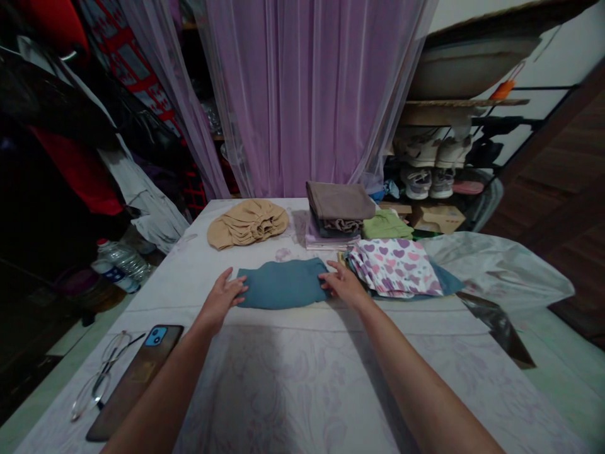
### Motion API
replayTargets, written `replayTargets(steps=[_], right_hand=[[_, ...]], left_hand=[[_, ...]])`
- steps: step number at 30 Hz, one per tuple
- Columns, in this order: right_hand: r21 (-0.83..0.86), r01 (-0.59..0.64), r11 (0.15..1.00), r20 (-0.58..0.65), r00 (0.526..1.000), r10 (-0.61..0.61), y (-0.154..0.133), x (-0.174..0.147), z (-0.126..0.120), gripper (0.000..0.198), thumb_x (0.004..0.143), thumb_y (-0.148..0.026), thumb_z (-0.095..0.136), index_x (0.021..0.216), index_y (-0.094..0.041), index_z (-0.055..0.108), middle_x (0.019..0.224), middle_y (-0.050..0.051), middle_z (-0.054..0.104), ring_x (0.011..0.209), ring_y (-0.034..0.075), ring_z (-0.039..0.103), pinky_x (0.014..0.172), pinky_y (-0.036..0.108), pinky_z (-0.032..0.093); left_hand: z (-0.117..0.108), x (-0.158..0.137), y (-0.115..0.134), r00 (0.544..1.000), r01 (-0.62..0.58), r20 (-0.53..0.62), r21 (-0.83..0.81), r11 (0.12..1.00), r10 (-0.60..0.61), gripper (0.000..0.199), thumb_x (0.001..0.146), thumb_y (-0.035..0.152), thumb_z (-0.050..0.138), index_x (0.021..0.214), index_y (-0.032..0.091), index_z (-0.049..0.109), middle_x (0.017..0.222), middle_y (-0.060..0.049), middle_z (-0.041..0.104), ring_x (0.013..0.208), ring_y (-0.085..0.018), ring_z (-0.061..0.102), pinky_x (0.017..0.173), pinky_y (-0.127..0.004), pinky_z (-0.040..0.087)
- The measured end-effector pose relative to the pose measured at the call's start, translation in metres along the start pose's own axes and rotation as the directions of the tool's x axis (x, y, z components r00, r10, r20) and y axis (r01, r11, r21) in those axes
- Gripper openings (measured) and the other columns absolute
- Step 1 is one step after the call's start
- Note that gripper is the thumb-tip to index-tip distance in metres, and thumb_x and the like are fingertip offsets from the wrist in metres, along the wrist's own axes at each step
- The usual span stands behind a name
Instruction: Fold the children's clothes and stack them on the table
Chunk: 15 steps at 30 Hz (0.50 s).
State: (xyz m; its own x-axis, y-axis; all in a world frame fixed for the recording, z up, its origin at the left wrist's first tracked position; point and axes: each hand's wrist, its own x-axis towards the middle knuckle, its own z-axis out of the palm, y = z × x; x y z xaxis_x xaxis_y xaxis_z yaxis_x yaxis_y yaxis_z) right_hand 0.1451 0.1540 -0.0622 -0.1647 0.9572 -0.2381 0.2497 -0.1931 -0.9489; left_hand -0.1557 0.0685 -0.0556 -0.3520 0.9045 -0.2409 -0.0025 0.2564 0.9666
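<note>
A blue-grey piece of cloth [283, 284], folded into a flat strip, lies on the table between my hands. At its left end rests my left hand [222, 299], fingers spread and touching the edge. My right hand [345, 284] is at the opposite end, its fingers apart with the tips on the cloth. Behind it on the left sits a gathered tan cloth cap [248, 224]. A stack of folded cloths with a brown one [340, 200] on top stands farther back. Beside my right hand lies a folded heart-print cloth [397, 268] on other fabric.
A phone [137, 381] and eyeglasses [101, 372] lie at the table's [293, 384] left front. A green cloth [387, 225] and a clear plastic bag [501, 268] are at the right. Purple curtains [307, 94] hang behind, with shoes [428, 183] on a rack.
</note>
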Motion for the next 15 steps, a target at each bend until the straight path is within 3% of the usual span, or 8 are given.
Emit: replayTargets(steps=[2,4,6,8,11,15], right_hand=[[-0.224,0.224,0.949,0.045,0.975,-0.219,0.007,-0.013,0.001,0.040,0.080,-0.024,0.057,0.118,-0.016,0.062,0.105,0.010,0.072,0.089,0.018,0.069,0.078,0.031,0.054],[-0.447,0.445,0.776,0.183,0.895,-0.407,0.007,-0.026,0.004,0.039,0.075,-0.018,0.057,0.113,-0.019,0.067,0.117,0.009,0.069,0.109,0.022,0.063,0.097,0.037,0.047],[-0.603,0.560,0.568,0.334,0.824,-0.458,0.005,-0.036,0.012,0.053,0.072,-0.013,0.056,0.124,-0.021,0.063,0.136,0.010,0.059,0.128,0.024,0.050,0.109,0.043,0.035],[-0.685,0.590,0.427,0.411,0.797,-0.441,0.004,-0.041,0.022,0.065,0.072,-0.012,0.056,0.137,-0.019,0.054,0.147,0.013,0.047,0.137,0.026,0.039,0.113,0.047,0.027],[-0.719,0.610,0.332,0.439,0.770,-0.463,0.007,-0.040,0.040,0.068,0.078,-0.022,0.059,0.144,-0.017,0.045,0.153,0.017,0.037,0.142,0.030,0.031,0.115,0.053,0.019],[-0.728,0.614,0.306,0.406,0.745,-0.529,0.009,-0.033,0.063,0.075,0.079,-0.035,0.066,0.147,-0.019,0.039,0.156,0.019,0.031,0.143,0.033,0.026,0.114,0.058,0.014]], left_hand=[[0.004,-0.009,-0.008,0.971,-0.241,0.077,0.293,0.925,0.228,0.053,0.078,0.032,0.067,0.128,0.019,0.054,0.127,-0.012,0.065,0.117,-0.024,0.061,0.099,-0.040,0.049],[0.009,-0.018,-0.012,0.888,-0.459,0.256,0.555,0.694,0.382,0.043,0.076,0.026,0.064,0.119,0.020,0.063,0.131,-0.010,0.063,0.129,-0.028,0.052,0.113,-0.046,0.036],[0.017,-0.023,-0.014,0.806,-0.584,0.429,0.687,0.432,0.406,0.047,0.075,0.019,0.060,0.122,0.023,0.064,0.141,-0.009,0.056,0.135,-0.030,0.044,0.117,-0.050,0.026],[0.025,-0.023,-0.014,0.770,-0.620,0.507,0.738,0.267,0.388,0.057,0.074,0.014,0.056,0.130,0.022,0.060,0.147,-0.009,0.049,0.138,-0.031,0.040,0.117,-0.053,0.024],[0.034,-0.016,-0.013,0.765,-0.609,0.510,0.772,0.182,0.393,0.060,0.075,0.012,0.053,0.134,0.021,0.057,0.148,-0.011,0.048,0.137,-0.031,0.042,0.116,-0.053,0.026],[0.042,-0.006,0.001,0.787,-0.594,0.498,0.771,0.230,0.364,0.051,0.079,0.011,0.049,0.127,0.021,0.061,0.139,-0.010,0.057,0.131,-0.027,0.049,0.114,-0.046,0.031]])
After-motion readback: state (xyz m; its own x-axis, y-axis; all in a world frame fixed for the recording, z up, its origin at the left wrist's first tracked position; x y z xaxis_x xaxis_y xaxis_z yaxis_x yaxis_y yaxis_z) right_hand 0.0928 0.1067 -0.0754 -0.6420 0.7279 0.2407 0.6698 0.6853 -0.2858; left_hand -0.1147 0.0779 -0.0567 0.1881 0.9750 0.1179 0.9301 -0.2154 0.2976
